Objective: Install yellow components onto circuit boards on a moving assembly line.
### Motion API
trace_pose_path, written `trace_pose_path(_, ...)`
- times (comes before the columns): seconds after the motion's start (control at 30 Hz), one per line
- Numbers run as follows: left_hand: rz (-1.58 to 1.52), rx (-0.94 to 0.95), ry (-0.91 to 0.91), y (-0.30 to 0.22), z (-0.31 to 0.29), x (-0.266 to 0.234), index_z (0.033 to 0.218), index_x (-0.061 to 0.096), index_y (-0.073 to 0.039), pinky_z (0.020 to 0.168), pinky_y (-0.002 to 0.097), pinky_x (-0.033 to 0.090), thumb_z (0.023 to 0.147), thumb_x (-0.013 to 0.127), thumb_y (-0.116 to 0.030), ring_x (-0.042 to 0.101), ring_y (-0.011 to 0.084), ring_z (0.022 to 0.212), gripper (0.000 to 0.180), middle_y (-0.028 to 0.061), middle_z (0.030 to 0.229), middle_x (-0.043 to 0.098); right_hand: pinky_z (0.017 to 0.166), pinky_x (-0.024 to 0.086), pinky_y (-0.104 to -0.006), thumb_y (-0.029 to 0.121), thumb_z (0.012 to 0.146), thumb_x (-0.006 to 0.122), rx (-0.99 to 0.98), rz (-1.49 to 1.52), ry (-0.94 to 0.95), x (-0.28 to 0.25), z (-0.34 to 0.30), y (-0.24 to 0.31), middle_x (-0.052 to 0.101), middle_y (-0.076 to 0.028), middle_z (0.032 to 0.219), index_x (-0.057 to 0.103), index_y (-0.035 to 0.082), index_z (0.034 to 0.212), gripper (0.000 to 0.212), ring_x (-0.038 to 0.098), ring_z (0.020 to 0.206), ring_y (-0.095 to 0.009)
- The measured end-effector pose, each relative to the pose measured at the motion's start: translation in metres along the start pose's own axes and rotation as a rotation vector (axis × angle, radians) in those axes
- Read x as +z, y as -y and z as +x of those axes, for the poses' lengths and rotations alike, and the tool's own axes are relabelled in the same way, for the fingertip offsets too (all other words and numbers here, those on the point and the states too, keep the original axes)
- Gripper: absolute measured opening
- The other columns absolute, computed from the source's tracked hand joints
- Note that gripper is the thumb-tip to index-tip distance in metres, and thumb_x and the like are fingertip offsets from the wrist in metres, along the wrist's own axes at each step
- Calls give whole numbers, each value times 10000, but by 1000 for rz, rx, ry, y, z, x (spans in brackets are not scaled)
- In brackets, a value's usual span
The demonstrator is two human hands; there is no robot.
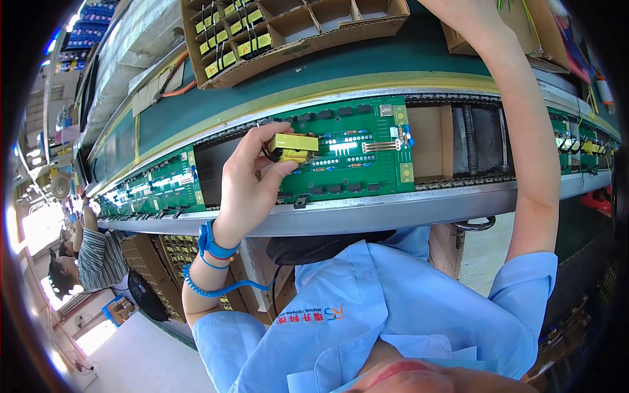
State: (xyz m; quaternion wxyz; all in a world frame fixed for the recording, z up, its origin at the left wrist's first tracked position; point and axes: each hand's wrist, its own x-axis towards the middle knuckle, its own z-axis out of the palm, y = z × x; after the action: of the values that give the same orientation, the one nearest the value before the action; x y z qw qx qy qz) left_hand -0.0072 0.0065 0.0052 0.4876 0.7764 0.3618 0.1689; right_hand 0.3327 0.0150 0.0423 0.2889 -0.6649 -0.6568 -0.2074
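Observation:
My left hand (252, 183) pinches a yellow-wrapped transformer (293, 143) between thumb and fingers. It holds the part over the left half of a green circuit board (363, 177), whose surface there is partly covered. Black chips line the board's long edges, and small resistors, blue parts and a row of parallel wires sit on its right half. Whether the transformer touches the board I cannot tell. A blue wrist strap (219, 245) with a coiled cord circles my left wrist. My right forearm (524, 118) reaches across the line to the top edge, where the hand is cut off.
The board rides between the metal rails (367, 214) of a conveyor. More green boards lie on it at left (154, 183) and far right. Behind stands a divided cardboard box (295, 49) with yellow transformers; another carton (550, 39) holds wires. A co-worker (98, 252) works at far left.

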Motion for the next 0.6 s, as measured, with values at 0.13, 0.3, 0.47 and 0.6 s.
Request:
trace_pose_path(0.13, 410, 213, 16, -9, -7, -6, 1235, 571, -22, 803, 344, 548, 790, 681, 60, 651, 306, 957, 466, 139, 1118, 614, 780, 523, -431, 137, 830, 692, -8, 52, 39, 16, 7, 17, 672, -175, 1022, 561, 65, 1203, 402, 658, 942, -360)
trace_pose_path(0.3, 648, 416, 65, -28, 6, 14, 1242, 573, -42, 734, 395, 544, 772, 694, -8, 632, 317, 915, 486, 131, 1072, 606, 783, 522, -432, 153, 854, 673, 100, -92, 161, -19, 5, 14, 676, -165, 1037, 554, 84, 1215, 387, 658, 945, -353)
trace_pose_path(0.47, 819, 428, 116, -29, 11, 16, 1199, 571, -32, 650, 356, 568, 761, 678, -55, 654, 286, 869, 451, 141, 1045, 602, 791, 515, -439, 154, 862, 666, 78, -40, 164, -10, 6, 15, 678, -171, 1028, 557, 86, 1212, 373, 648, 961, -364)
trace_pose_path(0.6, 910, 296, 222, -41, 10, 22, 1217, 571, -34, 690, 379, 540, 786, 691, -27, 631, 306, 831, 448, 132, 1018, 596, 810, 508, -435, 127, 861, 668, 19, -35, 63, -8, 4, 7, 669, -192, 1023, 567, 73, 1202, 359, 641, 984, -364)
